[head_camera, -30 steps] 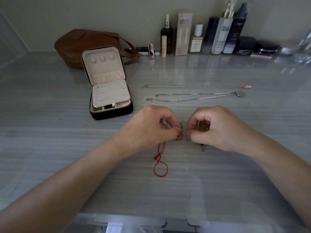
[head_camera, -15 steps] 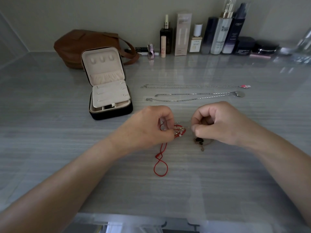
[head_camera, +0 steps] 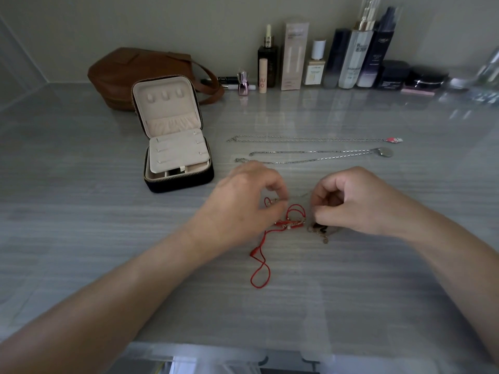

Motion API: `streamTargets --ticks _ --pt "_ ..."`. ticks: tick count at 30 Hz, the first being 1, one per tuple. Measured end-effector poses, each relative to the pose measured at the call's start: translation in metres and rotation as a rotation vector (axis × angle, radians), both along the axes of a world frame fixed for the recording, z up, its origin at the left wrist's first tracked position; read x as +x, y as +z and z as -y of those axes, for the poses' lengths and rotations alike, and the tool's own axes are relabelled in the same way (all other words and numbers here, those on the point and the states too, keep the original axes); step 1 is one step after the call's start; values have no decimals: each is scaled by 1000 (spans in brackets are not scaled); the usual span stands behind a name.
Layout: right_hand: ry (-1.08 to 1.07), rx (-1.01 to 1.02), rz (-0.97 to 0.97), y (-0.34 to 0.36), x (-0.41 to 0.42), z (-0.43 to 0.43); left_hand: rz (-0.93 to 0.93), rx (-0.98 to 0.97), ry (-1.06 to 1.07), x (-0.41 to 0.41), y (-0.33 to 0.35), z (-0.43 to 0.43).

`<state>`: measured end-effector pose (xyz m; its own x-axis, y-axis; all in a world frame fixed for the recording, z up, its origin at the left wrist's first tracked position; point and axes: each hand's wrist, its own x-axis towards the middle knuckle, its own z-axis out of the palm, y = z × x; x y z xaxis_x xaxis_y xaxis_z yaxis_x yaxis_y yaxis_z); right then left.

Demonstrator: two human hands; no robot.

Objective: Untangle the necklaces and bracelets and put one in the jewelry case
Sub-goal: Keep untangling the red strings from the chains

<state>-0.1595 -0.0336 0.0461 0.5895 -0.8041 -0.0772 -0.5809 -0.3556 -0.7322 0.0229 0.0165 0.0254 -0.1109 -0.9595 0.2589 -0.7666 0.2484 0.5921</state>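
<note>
In front of me lies a grey table (head_camera: 81, 238) with a streaked, glossy top that faintly mirrors the light. Behind it runs a plain pale wall (head_camera: 189, 22). Along the wall stand a brown bag (head_camera: 121, 74) and a row of cosmetic bottles (head_camera: 356, 55). The light is dim.

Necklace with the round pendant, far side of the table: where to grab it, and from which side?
Pinch it at the round pendant, coming from above and the right. The necklace lies flat, stretched left to right, with its thin chain doubled. The pendant is its bulkiest part, probably easier to lift than the chain, and has bare table around it.
</note>
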Motion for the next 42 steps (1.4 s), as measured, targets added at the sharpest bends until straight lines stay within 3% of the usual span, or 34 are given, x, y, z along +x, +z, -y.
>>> streamTargets --ticks 7,14,18,25,31,42 --pt "20 -16 -58 0 -4 3 223 21 1 -24 -8 -4" --pt "54 -17 -108 -4 -5 4 72 87 23 -20 -3 -4" --pt "21 -80 9 -6 -5 6 -62 150 26 -15 1 -3" --pt "63 -106 148 -8 0 0 -110 163 37 -9 3 1" --pt "28 -243 59 -12 8 -3 -132 163 22 -7 2 3" --pt "-5 -205 111 -10 -1 3 -191 155 -7 -4 10 1"
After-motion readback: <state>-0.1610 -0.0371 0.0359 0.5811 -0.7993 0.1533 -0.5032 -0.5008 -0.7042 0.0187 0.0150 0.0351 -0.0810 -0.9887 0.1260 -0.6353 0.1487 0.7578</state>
